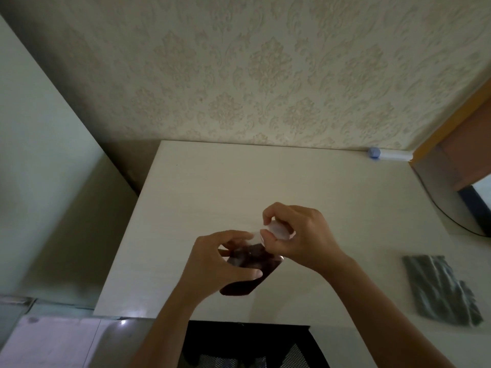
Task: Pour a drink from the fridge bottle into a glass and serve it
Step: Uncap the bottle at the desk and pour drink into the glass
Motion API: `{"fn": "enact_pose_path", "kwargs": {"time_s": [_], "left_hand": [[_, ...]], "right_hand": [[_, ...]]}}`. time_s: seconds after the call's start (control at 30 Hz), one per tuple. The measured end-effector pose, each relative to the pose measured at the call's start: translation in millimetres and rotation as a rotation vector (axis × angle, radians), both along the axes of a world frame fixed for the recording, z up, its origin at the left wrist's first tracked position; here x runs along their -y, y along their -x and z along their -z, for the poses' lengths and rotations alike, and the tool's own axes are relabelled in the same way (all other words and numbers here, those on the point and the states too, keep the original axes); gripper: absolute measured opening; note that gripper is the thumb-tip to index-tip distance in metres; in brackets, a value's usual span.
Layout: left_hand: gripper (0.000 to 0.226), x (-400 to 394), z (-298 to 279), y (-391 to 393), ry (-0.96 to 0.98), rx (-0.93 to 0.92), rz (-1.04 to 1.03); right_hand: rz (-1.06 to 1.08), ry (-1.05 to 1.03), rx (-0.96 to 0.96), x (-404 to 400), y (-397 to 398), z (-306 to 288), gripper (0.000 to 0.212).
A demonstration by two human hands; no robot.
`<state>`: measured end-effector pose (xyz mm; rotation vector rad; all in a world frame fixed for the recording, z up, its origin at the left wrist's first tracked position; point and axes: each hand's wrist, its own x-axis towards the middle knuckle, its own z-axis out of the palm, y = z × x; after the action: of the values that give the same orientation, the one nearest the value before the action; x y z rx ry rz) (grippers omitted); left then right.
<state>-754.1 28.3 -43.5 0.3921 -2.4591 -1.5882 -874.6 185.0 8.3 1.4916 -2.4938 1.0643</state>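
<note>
Bottle [245, 272] of dark drink held above table [212, 187], near front edge. Left hand [212, 264] grips body; right hand [297, 235] pinches white cap [277, 231]. Judged uncapping stage. No glass visible; pouring, serving left. Grey cloth [441, 289] by right edge.

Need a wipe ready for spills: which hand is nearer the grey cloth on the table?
Right. The right hand pinches the bottle's white cap, on the side toward the grey cloth; the left hand grips the bottle farther away.
</note>
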Motion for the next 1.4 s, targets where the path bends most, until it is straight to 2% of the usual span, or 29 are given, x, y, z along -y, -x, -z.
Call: {"fn": "enact_pose_path", "kwargs": {"time_s": [0.13, 0.3, 0.43, 0.5, 0.63, 0.77, 0.83, 0.9, 1.1, 1.4], "left_hand": [[0.056, 6, 3, -2, -0.08, 0.031, 0.027], [0.058, 8, 3, -2, -0.055, 0.026, -0.035], [0.058, 8, 4, 1, -0.026, 0.031, -0.041], [0.061, 8, 7, 3, -0.019, 0.049, -0.03], [0.061, 6, 18, 4, -0.053, 0.09, -0.044], [0.062, 3, 30, 4, -0.073, 0.119, -0.07], [0.062, 1, 33, 5, -0.066, 0.127, -0.088], [0.062, 0, 36, 7, -0.056, 0.137, -0.103], [0.061, -1, 41, 12, -0.044, 0.158, -0.134], [0.062, 3, 49, 12, -0.024, 0.158, -0.191]], "right_hand": [[-0.174, -0.131, 0.047, -3, 8, -11, 0.019], [-0.216, -0.176, 0.127, -14, 9, -8, 0.037], [-0.192, -0.162, 0.067, -20, 4, 6, 0.034], [-0.154, -0.103, 0.107, -24, 2, 12, 0.031], [-0.041, 0.078, 0.248, -34, 6, 21, 0.025], [0.249, 0.271, 0.41, -51, 21, 60, 0.028], [0.436, 0.285, 0.62, -60, 27, 95, 0.033], [0.592, 0.224, 0.714, -71, 31, 135, 0.031], [0.729, -0.033, 0.74, -93, 29, 204, 0.043], [0.803, -0.117, 0.643, -104, 23, 236, 0.034]]}}
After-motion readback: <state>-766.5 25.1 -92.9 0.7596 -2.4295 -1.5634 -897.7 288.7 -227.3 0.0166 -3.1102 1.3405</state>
